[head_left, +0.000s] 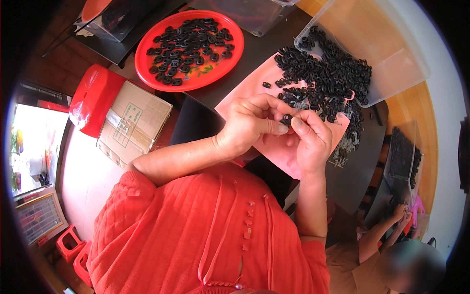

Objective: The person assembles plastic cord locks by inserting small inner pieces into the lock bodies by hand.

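Observation:
Between the fingertips of both hands is a small black plastic part (286,119) with holes in it. My left hand (249,120) pinches it from the left, thumb toward me. My right hand (311,136) grips it from the other side with thumb and fingers closed. Both hands are raised over a pink sheet (245,93) on the dark table. Just beyond them lies a big heap of similar black parts (333,73), with small grey pieces (348,142) along its near right side. One loose black part (266,85) rests apart on the sheet.
A red round tray (142,54) of black oval parts stands at the far left. A clear plastic bin (396,63) lies tipped behind the heap. A cardboard box (132,122) and red stools (70,243) are at left. Another person's hands (402,213) work at lower right.

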